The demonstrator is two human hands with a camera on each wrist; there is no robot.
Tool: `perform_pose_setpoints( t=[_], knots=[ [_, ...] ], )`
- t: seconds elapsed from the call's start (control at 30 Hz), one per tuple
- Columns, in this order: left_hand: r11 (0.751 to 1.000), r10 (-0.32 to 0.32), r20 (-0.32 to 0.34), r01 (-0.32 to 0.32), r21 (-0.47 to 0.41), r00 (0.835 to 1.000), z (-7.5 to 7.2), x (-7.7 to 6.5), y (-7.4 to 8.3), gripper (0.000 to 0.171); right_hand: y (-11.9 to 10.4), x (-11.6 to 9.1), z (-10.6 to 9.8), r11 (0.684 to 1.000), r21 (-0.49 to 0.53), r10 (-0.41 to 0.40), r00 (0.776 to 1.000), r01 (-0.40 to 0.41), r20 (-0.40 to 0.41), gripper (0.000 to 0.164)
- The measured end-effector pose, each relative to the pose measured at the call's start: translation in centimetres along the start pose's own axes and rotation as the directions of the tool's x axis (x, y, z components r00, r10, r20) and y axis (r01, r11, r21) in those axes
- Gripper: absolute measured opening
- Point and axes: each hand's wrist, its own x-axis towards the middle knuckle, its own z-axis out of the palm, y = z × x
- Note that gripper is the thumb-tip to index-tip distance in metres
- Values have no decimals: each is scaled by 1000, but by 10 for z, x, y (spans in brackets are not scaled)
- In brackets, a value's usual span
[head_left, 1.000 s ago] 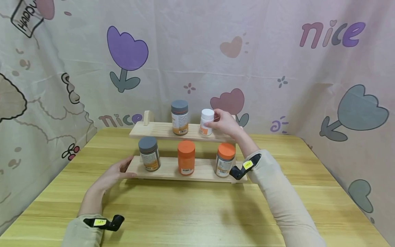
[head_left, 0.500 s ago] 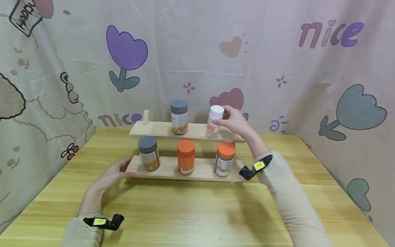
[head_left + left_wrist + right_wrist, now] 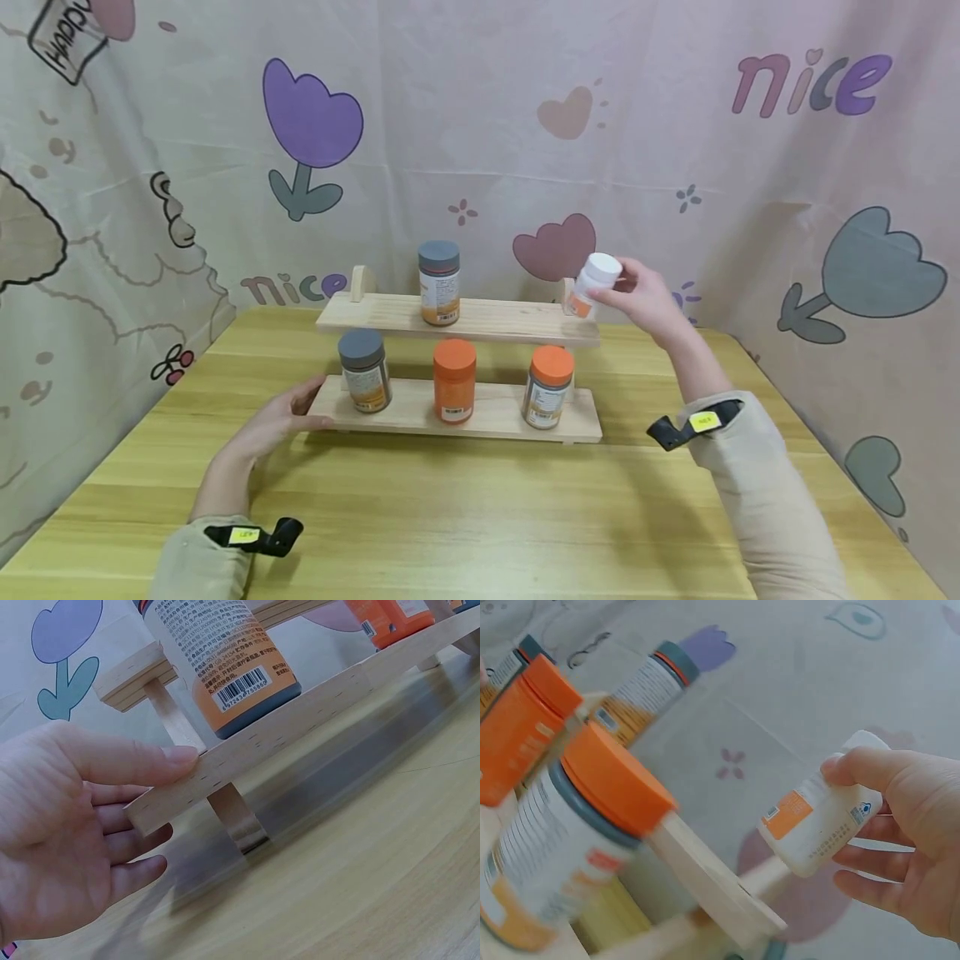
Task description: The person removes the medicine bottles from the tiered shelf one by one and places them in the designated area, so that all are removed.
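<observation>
A small white bottle (image 3: 597,282) with an orange-and-white label is in my right hand (image 3: 647,302), tilted and off the shelf, by the right end of the upper tier. In the right wrist view the thumb and fingers pinch the bottle (image 3: 821,802) around its sides. My left hand (image 3: 273,423) holds the left end of the two-tier wooden shelf (image 3: 405,421). Seen from the left wrist, the thumb presses the lower board's front edge (image 3: 247,754), with the other fingers around its end.
The upper tier bears a grey-lidded jar (image 3: 439,285). On the lower tier stand another grey-lidded jar (image 3: 364,371), an orange jar (image 3: 454,382) and an orange-lidded jar (image 3: 547,387). A patterned cloth (image 3: 450,108) hangs behind the wooden table (image 3: 450,517).
My right hand has lifted the white bottle from the upper tier and carried it to the right, tilting it. The left hand stays on the shelf's left end.
</observation>
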Motion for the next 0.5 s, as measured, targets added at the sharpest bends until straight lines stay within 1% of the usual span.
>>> perform_pose_setpoints(
  t=[0.17, 0.23, 0.33, 0.5],
  knots=[
    [1000, -4, -1, 4, 5, 1000, 1, 0, 0, 91, 22, -16, -21, 998, -40, 42, 998, -44, -55, 60],
    [1000, -5, -2, 5, 7, 1000, 1, 1, 0, 91, 32, -21, -27, 997, -52, 62, 996, -66, -62, 60],
    [1000, -4, -3, 4, 8, 1000, 0, 1, -2, 90, 50, -27, -31, 992, -72, 97, 993, -102, -69, 63],
    [1000, 5, 0, -5, 9, 1000, -1, 1, -3, 90, 83, -37, -31, 988, -69, 133, 989, -138, -72, 63]
  ],
)
